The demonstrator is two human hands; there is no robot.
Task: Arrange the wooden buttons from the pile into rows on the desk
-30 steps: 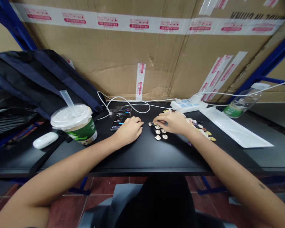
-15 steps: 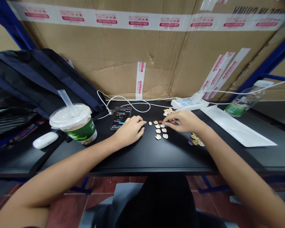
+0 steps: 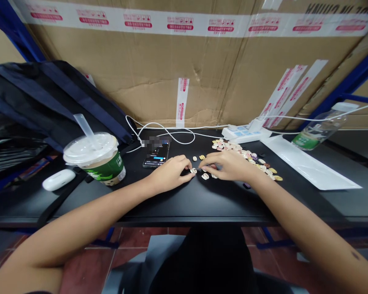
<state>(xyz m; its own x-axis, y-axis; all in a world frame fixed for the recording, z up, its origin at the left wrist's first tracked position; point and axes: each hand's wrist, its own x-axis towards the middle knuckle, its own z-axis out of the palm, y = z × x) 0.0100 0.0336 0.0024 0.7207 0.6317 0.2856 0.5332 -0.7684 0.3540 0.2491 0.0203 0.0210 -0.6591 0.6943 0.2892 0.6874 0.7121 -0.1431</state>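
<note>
Between the thumb and forefinger of my left hand (image 3: 173,171), a small cream-coloured piece with dark marks (image 3: 193,170) is pinched just over the table. My right hand (image 3: 228,164) is closed around a thin grey tool (image 3: 200,168), perhaps tweezers; most of it is hidden by the fingers. The tool's tip is at the cream piece. Close by are a round cream piece (image 3: 194,158), a yellow piece (image 3: 201,157) and another cream piece (image 3: 205,176). Further pieces lie partly under my right hand. Behind it spreads a pile of mixed small pieces (image 3: 223,145).
On the left stand a lidded drink cup (image 3: 110,167) with a straw, a white case (image 3: 59,180) and a backpack (image 3: 79,98). A phone (image 3: 156,155) lies behind my left hand. To the right are a power strip (image 3: 245,134), a white packet (image 3: 309,163) and a plastic bottle (image 3: 319,128).
My right hand has moved slightly down and left, towards my left hand. My left hand has shifted a little right and now pinches a cream piece. More of the pile shows behind the right hand.
</note>
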